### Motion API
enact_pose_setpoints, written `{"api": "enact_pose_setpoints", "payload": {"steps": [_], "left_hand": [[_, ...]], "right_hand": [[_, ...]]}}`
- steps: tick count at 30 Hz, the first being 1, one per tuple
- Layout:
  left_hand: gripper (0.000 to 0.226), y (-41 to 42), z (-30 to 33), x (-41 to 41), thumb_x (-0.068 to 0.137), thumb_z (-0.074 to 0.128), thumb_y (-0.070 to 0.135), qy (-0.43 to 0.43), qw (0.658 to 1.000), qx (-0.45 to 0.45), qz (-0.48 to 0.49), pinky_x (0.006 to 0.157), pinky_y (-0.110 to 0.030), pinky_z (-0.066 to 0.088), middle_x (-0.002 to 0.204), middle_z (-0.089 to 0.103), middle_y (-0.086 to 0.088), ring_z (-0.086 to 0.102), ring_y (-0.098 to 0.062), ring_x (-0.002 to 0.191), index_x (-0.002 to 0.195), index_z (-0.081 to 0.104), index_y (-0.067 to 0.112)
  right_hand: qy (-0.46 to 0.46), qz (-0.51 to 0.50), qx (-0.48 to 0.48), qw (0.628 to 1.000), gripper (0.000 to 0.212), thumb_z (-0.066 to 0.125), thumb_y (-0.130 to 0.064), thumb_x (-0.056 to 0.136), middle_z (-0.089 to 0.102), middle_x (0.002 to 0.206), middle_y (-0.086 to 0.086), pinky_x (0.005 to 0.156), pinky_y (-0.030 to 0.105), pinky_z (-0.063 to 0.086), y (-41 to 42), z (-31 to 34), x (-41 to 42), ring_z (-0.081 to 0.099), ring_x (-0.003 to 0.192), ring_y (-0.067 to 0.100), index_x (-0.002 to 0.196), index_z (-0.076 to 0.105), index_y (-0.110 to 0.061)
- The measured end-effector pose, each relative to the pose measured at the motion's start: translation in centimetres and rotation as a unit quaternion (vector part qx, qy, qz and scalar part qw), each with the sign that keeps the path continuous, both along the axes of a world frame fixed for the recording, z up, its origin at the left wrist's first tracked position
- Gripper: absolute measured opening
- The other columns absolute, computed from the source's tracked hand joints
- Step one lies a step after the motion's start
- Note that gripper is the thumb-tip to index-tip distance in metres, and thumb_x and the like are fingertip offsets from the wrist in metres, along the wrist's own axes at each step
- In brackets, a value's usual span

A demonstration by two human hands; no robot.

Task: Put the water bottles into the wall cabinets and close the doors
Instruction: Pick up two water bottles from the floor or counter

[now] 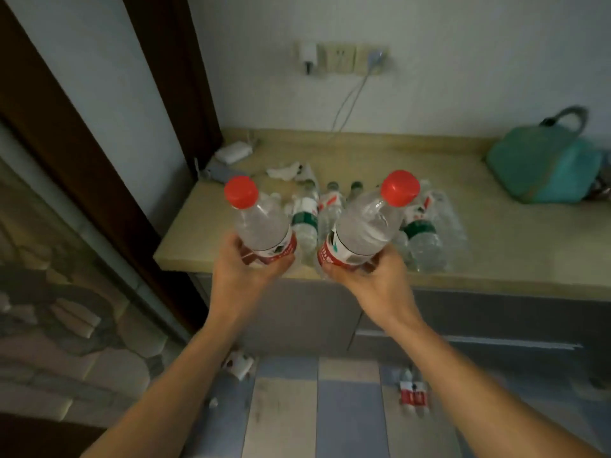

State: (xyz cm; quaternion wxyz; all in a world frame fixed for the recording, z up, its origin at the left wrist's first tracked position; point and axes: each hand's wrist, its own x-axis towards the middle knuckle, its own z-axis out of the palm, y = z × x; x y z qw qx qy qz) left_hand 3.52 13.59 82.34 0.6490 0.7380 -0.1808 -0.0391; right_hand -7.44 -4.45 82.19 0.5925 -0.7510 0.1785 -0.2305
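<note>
My left hand (241, 267) grips the base of a clear water bottle (261, 223) with a red cap and red label, held upright above the counter's front edge. My right hand (373, 276) grips a second red-capped bottle (363, 226), tilted a little to the right. Behind them, several more bottles (330, 209) with green and red labels lie on the beige countertop (496, 233), partly in torn plastic wrap (453, 223). No wall cabinet is in view.
A teal bag (545, 163) sits at the counter's right rear. A white adapter (233, 152) and crumpled paper (284, 170) lie at the back left. A cable (350, 100) hangs from wall sockets (344, 59). A dark door frame (82, 143) stands left. Scraps (413, 395) litter the tiled floor.
</note>
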Motion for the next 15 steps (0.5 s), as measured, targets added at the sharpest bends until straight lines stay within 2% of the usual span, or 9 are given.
{"api": "enact_pose_setpoints", "payload": {"steps": [3, 6, 10, 15], "left_hand": [[0.074, -0.2, 7.5, 2.8, 0.068, 0.091, 0.025, -0.066, 0.998, -0.017, -0.009, 0.097, -0.035, 0.054, 0.122, 0.068, 0.01, 0.066, -0.006, 0.11, 0.133, 0.053, 0.025], [0.072, -1.1, 14.6, 5.3, 0.067, 0.09, 0.029, -0.124, 0.991, -0.042, -0.007, 0.1, -0.043, 0.053, 0.122, 0.068, 0.01, 0.065, -0.008, 0.111, 0.129, 0.054, 0.026], [0.073, -3.0, 23.4, 9.2, 0.069, 0.089, 0.023, -0.189, 0.979, -0.08, 0.002, 0.1, -0.045, 0.054, 0.124, 0.068, 0.006, 0.065, -0.013, 0.113, 0.133, 0.053, 0.022], [0.07, -6.4, 32.1, 14.5, 0.068, 0.092, 0.03, -0.266, 0.958, -0.103, 0.037, 0.094, -0.04, 0.057, 0.116, 0.07, 0.011, 0.068, -0.006, 0.104, 0.128, 0.056, 0.026]], "right_hand": [[-0.058, -0.03, -0.022, 0.998, 0.067, 0.094, -0.031, 0.067, 0.074, 0.11, -0.01, 0.087, 0.03, 0.059, 0.1, 7.5, 3.2, 0.071, 0.098, 0.003, 0.124, 0.061, -0.021], [-0.1, -0.024, -0.044, 0.994, 0.069, 0.093, -0.033, 0.067, 0.074, 0.112, -0.011, 0.09, 0.031, 0.059, -0.7, 14.8, 6.2, 0.071, 0.1, 0.003, 0.127, 0.061, -0.021], [-0.184, -0.014, -0.095, 0.978, 0.063, 0.093, -0.032, 0.069, 0.074, 0.109, -0.014, 0.085, 0.021, 0.058, -2.3, 24.2, 10.3, 0.071, 0.098, 0.001, 0.124, 0.063, -0.022], [-0.253, -0.034, -0.126, 0.958, 0.062, 0.092, -0.033, 0.063, 0.072, 0.101, -0.019, 0.066, 0.006, 0.052, -5.5, 33.5, 16.3, 0.068, 0.089, -0.009, 0.116, 0.061, -0.028]]}}
